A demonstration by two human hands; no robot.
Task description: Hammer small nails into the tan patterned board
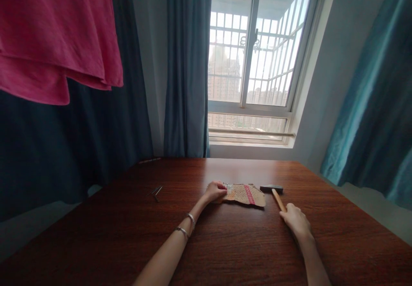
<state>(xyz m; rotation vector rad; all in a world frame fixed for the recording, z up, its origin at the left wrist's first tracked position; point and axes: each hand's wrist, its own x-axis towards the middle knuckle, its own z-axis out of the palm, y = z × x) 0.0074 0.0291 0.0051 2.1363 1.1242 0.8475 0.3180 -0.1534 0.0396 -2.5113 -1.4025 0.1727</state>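
My left hand (pixel 216 191) is closed in a pinch over the left end of a torn piece of brown cardboard (pixel 240 194). The cardboard lies on the table, dotted with many small holes and crossed by a pink-red band. A tiny thin mark shows at my left fingertips, too small to name. My right hand (pixel 295 219) is wrapped round the wooden handle of a hammer (pixel 277 197). The hammer's dark head is just right of the cardboard, apart from my left hand. Several thin metal nails (pixel 156 192) lie loose on the table to the left.
The brown wooden table (pixel 206 251) reaches back to the wall below a barred window (pixel 251 63). Dark blue curtains (pixel 186 71) hang on both sides. A pink cloth (pixel 58 37) hangs at the upper left. A thin pale item (pixel 149 160) lies at the far left table edge.
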